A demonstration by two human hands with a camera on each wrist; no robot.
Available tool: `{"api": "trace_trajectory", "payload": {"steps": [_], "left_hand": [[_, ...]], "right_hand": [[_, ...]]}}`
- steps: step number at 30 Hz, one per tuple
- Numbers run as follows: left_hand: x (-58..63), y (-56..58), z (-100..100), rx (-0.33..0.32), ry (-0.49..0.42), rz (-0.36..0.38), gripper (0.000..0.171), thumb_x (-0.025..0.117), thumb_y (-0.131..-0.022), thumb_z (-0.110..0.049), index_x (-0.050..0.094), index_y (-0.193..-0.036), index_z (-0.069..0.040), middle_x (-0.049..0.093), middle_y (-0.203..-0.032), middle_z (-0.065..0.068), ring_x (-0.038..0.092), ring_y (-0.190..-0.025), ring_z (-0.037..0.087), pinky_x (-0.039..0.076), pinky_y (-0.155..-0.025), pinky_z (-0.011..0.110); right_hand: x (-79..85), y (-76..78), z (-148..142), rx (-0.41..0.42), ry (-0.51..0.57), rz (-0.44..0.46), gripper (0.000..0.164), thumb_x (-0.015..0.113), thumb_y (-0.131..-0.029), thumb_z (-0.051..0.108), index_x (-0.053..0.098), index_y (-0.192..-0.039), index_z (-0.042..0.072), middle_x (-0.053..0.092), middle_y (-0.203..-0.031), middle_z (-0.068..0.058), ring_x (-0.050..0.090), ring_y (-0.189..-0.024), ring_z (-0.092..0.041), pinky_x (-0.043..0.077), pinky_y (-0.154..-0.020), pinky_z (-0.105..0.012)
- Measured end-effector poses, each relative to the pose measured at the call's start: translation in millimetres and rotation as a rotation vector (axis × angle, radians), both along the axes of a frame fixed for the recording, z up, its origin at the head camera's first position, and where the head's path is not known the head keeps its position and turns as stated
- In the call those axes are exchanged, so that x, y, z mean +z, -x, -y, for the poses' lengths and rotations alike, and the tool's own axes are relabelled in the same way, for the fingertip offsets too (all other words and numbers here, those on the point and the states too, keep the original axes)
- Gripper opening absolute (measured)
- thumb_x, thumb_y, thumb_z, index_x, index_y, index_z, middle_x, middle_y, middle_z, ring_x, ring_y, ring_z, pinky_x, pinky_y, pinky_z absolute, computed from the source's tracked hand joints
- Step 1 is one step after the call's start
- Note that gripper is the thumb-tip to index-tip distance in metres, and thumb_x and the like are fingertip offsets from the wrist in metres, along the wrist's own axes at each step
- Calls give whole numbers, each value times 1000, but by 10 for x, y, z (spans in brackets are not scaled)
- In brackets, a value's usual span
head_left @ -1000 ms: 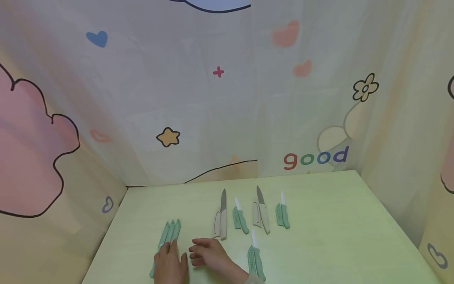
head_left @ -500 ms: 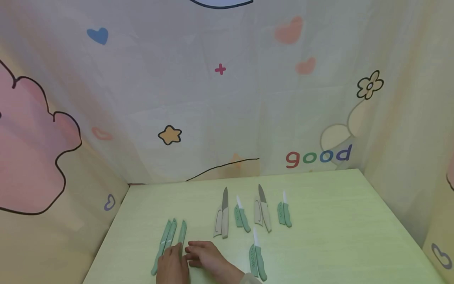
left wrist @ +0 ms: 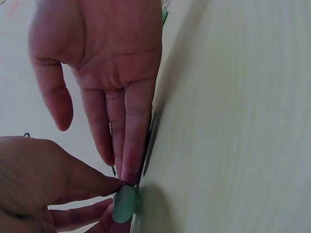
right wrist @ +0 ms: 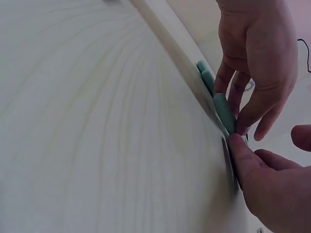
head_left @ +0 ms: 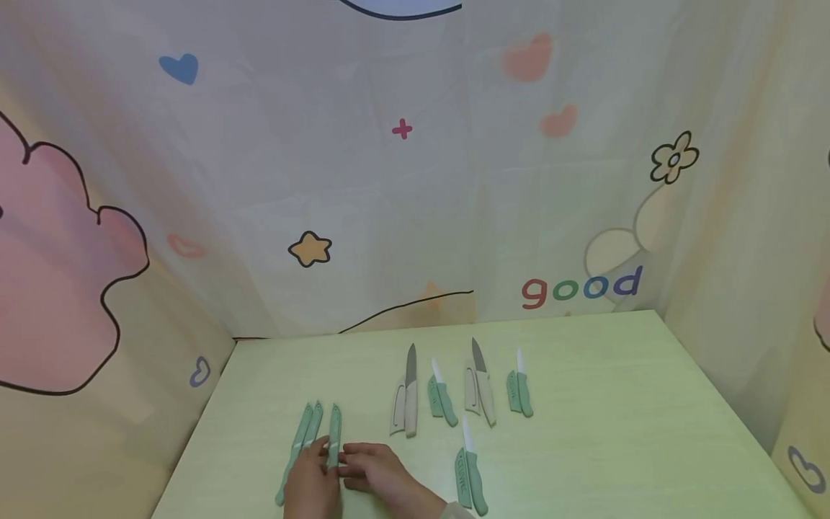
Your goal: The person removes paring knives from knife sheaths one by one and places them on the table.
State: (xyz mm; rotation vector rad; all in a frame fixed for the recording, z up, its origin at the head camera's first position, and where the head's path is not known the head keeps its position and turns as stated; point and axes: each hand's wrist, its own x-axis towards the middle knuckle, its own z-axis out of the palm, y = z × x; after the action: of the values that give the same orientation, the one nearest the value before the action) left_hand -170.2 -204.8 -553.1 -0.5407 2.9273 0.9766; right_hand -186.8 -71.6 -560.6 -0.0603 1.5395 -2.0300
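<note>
My left hand (head_left: 310, 481) pinches the handle of a green sheathed paring knife (head_left: 334, 432), thumb on one side and fingers on the other, as the left wrist view shows. That knife lies slightly apart from two more green sheathed paring knives (head_left: 302, 440) on its left, whose lower parts are partly behind the left hand. My right hand (head_left: 384, 472) has its fingers mostly straight, with the fingertips touching the right side of the pinched knife. In the right wrist view, the green handle (right wrist: 224, 112) sits between the left thumb and fingers.
On the pale table (head_left: 603, 432), to the right, lie three unsheathed green paring knives with white blades, one (head_left: 475, 483) nearest the front. Two larger grey-bladed knives (head_left: 411, 404) lie farther back. Each has its sheath beside it. A patterned curtain (head_left: 363, 180) stands behind the table.
The rightmost of the three sheathed paring knives has moved right, away from the other two, with the left hand. The right hand has shifted slightly downward, and its fingertips now meet the knife.
</note>
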Motion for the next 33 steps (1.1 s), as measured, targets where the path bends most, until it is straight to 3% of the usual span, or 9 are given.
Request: {"api": "trace_trajectory", "payload": {"steps": [3, 9, 17, 25, 33], "left_hand": [[21, 13, 9, 25, -31, -12, 61, 73, -76, 0, 52, -133, 1, 62, -113, 20, 57, -77, 19, 50, -65, 40], [109, 38, -13, 84, -145, 28, 75, 77, -75, -2, 43, -142, -5, 58, -118, 18, 59, -88, 22, 53, -70, 41], [133, -30, -78, 50, -202, -106, 80, 78, -75, -3, 38, -145, -7, 56, -117, 16, 62, -86, 21, 56, -71, 39], [191, -23, -192, 45, -319, -118, 82, 78, -76, -2, 36, -146, -7, 57, -117, 15, 61, -88, 21, 58, -67, 35], [186, -47, -276, -11, -462, -170, 73, 81, -75, -3, 47, -140, -3, 58, -114, 14, 59, -89, 21, 60, -64, 31]], "right_hand": [[-4, -5, -9, -23, 8, -14, 38, 52, -94, 4, 51, -127, -14, 63, -120, -24, 63, -99, -27, 56, -89, -43], [2, -20, -66, -54, 37, -40, 38, 52, -93, 3, 52, -128, -13, 63, -120, -22, 64, -97, -26, 57, -86, -44], [44, -56, -132, -100, 87, -68, 39, 55, -92, 1, 53, -129, -10, 64, -119, -18, 63, -97, -26, 57, -83, -47], [58, -45, -258, -125, 104, -120, 35, 54, -96, 5, 54, -129, -9, 62, -120, -20, 63, -98, -28, 59, -79, -46], [143, -50, -420, -130, 83, -148, 34, 56, -97, 9, 57, -127, -5, 63, -119, -17, 63, -96, -27, 61, -75, -43]]}}
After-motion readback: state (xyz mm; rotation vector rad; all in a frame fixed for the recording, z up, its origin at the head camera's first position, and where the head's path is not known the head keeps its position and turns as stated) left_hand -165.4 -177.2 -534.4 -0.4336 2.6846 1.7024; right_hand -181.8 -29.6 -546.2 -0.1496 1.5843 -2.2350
